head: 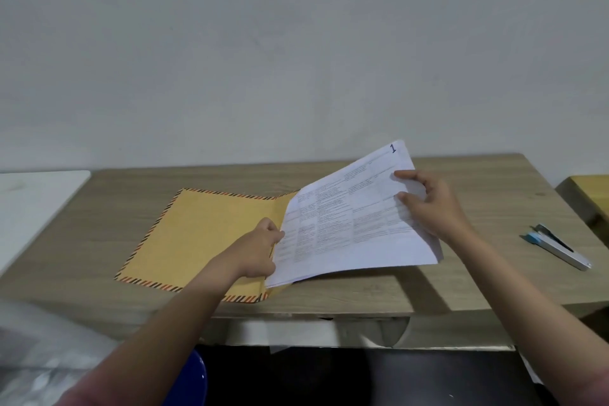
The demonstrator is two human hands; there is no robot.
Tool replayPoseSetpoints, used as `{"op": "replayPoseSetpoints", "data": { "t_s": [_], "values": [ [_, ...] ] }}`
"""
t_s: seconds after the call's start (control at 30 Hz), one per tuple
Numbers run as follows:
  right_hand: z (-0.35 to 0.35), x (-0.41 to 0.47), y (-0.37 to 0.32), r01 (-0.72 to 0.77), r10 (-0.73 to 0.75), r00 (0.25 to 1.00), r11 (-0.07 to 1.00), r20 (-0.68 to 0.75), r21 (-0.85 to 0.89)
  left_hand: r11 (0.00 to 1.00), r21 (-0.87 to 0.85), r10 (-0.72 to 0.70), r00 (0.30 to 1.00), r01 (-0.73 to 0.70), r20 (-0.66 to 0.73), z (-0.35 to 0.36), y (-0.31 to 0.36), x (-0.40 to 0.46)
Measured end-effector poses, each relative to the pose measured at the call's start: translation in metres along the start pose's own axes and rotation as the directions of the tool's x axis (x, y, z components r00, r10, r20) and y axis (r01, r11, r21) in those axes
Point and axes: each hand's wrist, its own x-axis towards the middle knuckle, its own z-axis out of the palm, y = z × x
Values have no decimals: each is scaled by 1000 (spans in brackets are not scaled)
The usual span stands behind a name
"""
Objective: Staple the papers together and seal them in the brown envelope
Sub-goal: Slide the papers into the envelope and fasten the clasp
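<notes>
A brown envelope (pixel 197 237) with a red-and-black striped border lies flat on the wooden table (pixel 362 293). A stack of printed white papers (pixel 349 227), marked "1" at the far corner, is tilted with its left end at the envelope's right-hand opening. My left hand (pixel 260 250) pinches the envelope's open edge beside the papers. My right hand (pixel 428 204) grips the papers' raised right end. A white and blue stapler (pixel 557 245) lies on the table to the right, apart from both hands.
A white surface (pixel 36 204) adjoins the table on the left. A yellow-topped piece of furniture (pixel 590 194) stands at the far right. A blue stool (pixel 191 379) and crumpled clear plastic (pixel 43 359) sit below the table's front edge. A pale wall rises behind.
</notes>
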Motion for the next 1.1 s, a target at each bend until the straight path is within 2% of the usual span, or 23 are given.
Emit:
{"op": "replayPoseSetpoints", "data": {
  "t_s": [0.1, 0.2, 0.27, 0.43, 0.57, 0.7, 0.83, 0.9, 1.0, 1.1],
  "values": [
    [6, -12, -5, 86, -87, 996, 996, -23, -25, 1000, -28, 7, 1000, -7, -8, 0, 3, -2],
    [22, -25, -3, 108, -110, 993, 993, -51, -40, 993, -118, 12, 999, -17, -43, 2, 12, 0],
    [38, -34, 4, 107, -108, 994, 994, -16, -23, 984, -178, 17, 998, -28, -63, 3, 20, 1],
    [68, -41, 10, -31, 20, 983, 998, 182, 58, 965, -245, 74, 992, -98, -104, 8, 43, -3],
    [82, -35, 0, -175, 152, 909, 984, 388, 24, 958, -248, 116, 985, -145, -127, 11, 62, -10],
    [95, -32, -6, -173, 164, 878, 985, 450, -22, 943, -276, 147, 976, -188, -161, 16, 76, -16],
    [105, -31, -1, -173, 208, 778, 978, 593, -115, 928, -313, 147, 972, -200, -185, 21, 79, -23],
    [107, -30, 2, -182, 215, 801, 977, 559, -114, 925, -327, 130, 971, -192, -201, 22, 76, -26],
    [110, -32, 4, -251, 257, 878, 966, 403, -68, 927, -328, 109, 967, -182, -228, 21, 72, -27],
    [116, -34, 5, -237, 249, 921, 969, 299, -77, 928, -324, 105, 962, -185, -251, 20, 71, -28]
  ]
}}
